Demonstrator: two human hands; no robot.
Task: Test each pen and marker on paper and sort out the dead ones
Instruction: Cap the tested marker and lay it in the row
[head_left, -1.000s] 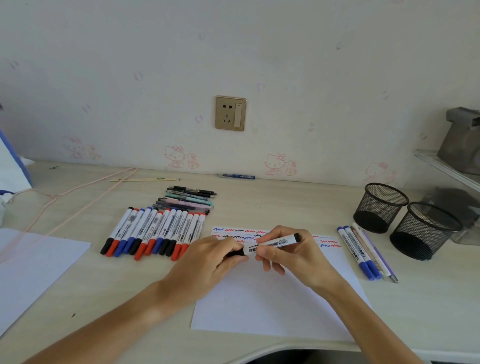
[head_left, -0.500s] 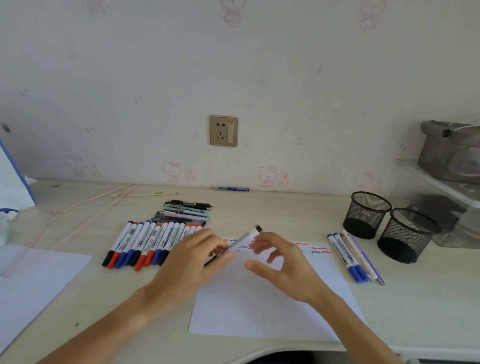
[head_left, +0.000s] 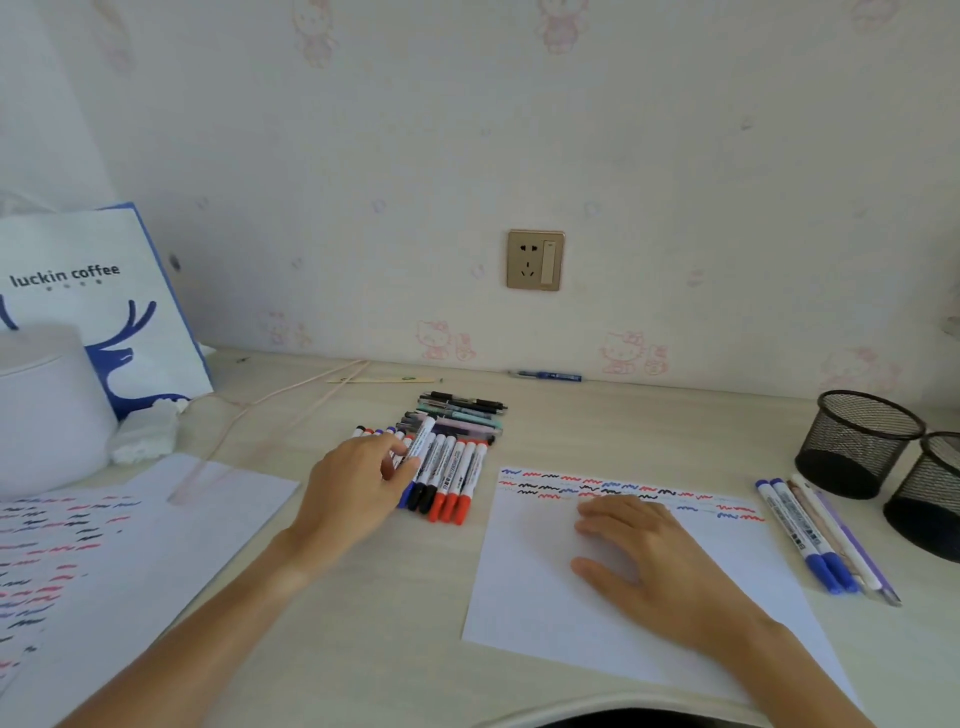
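Observation:
My left hand (head_left: 358, 483) grips a white marker (head_left: 422, 441) with a black cap, holding it over the row of capped markers (head_left: 449, 475) on the desk. Thin pens (head_left: 462, 413) lie in a bunch just behind that row. My right hand (head_left: 639, 556) rests flat with straight fingers on the test paper (head_left: 545, 597), whose top edge carries red, blue and black scribbles. To the right of the paper lies a small group of two blue-capped markers and thin pens (head_left: 815, 535).
Two black mesh pen cups (head_left: 857, 441) stand at the right. Another scribbled sheet (head_left: 104, 545) lies at the left, with a white pot (head_left: 47, 405) and a coffee bag (head_left: 98, 306) behind it. A blue pen (head_left: 545, 375) and a wooden stick (head_left: 384, 380) lie by the wall.
Both hands held the marker over the paper before. Now the left hand has carried it left to the marker row, and the right hand has let go and settled on the paper.

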